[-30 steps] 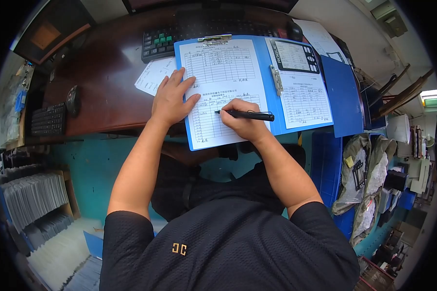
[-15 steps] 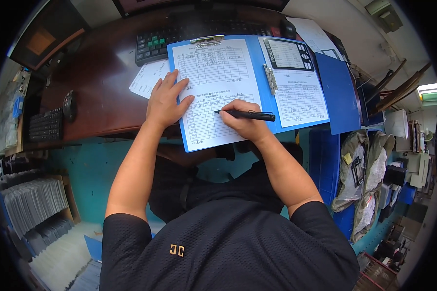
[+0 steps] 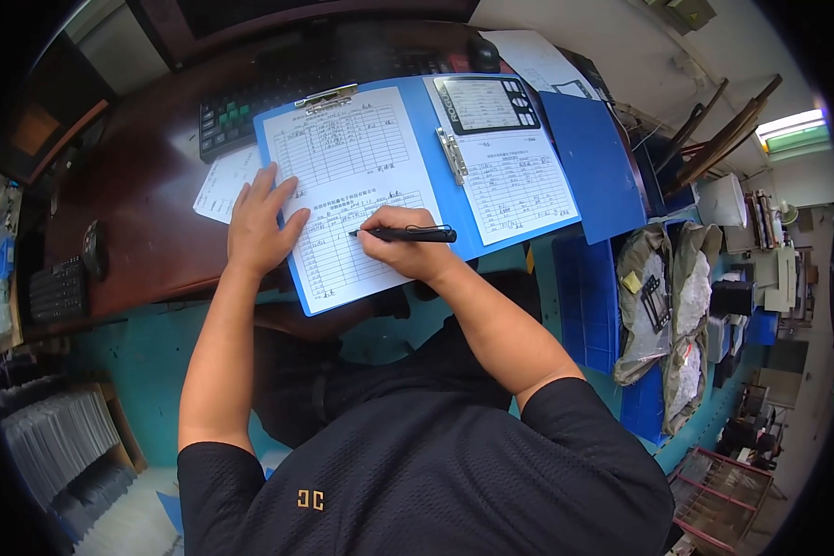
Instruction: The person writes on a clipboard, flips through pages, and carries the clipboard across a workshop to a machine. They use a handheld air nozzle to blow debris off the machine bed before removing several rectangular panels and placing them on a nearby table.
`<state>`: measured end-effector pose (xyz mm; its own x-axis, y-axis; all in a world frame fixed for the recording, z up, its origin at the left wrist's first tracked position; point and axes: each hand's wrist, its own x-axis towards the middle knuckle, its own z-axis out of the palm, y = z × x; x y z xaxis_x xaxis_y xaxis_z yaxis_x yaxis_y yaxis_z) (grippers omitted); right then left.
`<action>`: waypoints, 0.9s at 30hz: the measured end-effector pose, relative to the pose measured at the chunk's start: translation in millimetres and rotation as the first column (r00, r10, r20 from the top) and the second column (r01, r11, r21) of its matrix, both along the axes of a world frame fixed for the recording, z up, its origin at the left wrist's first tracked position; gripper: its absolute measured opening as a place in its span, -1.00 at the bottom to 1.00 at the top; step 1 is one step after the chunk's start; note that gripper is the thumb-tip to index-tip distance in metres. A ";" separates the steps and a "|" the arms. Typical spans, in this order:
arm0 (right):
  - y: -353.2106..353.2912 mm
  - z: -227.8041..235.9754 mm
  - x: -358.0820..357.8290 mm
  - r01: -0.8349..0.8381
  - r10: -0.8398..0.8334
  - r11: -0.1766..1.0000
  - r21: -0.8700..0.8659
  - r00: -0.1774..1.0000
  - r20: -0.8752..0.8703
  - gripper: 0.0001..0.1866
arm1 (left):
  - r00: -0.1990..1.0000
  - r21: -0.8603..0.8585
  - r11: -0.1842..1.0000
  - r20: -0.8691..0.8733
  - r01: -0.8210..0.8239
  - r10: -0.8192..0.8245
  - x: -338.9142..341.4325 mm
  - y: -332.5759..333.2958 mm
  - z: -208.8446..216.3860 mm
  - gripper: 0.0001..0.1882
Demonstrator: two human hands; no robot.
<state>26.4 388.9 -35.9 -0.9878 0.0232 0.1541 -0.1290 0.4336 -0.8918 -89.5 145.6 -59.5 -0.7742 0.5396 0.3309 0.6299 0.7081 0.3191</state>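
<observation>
Teal floor [image 3: 148,371] shows below a glossy reddish-brown desk [image 3: 148,227], where someone in a black short-sleeved top [image 3: 408,468] sits over an open blue two-panel clip folder [image 3: 439,199]. From where I stand, the folder's lower left corner juts past the desk's near edge, probably to bring its bottom rows within comfortable reach. The left hand [image 3: 259,227] straddles the folder's left edge, fingers spread, thumb and index finger on a white sheet of ruled forms [image 3: 343,171], apparently steadying it; a silver metal clip [image 3: 326,98] holds that sheet's top edge. Over the sheet's right edge, the right hand [image 3: 403,243] pinches a slim black pen [image 3: 419,234], slanted so its tip meets the lower form's upper rows. Near the folder's top right corner, a black-framed rectangular panel [image 3: 482,107] lies on white paper [image 3: 514,171], perhaps weighing it down.
</observation>
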 end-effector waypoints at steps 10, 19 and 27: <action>4.0 -2.8 -1.4 -0.008 0.008 1.000 -0.012 1.000 0.001 -0.81 | 1.000 -0.017 0.999 0.007 -0.027 0.027 -0.7 1.4 1.6 -0.47; 3.5 -1.3 -2.0 -0.002 0.002 1.000 0.018 1.000 0.001 -0.82 | 0.998 -0.037 0.999 0.058 -0.027 0.029 0.3 -0.8 6.0 -0.47; 5.8 -1.5 -0.3 0.014 -0.013 0.999 0.033 0.999 -0.039 -0.84 | 0.998 -0.022 0.999 0.059 -0.023 0.025 -0.1 0.8 4.5 -0.47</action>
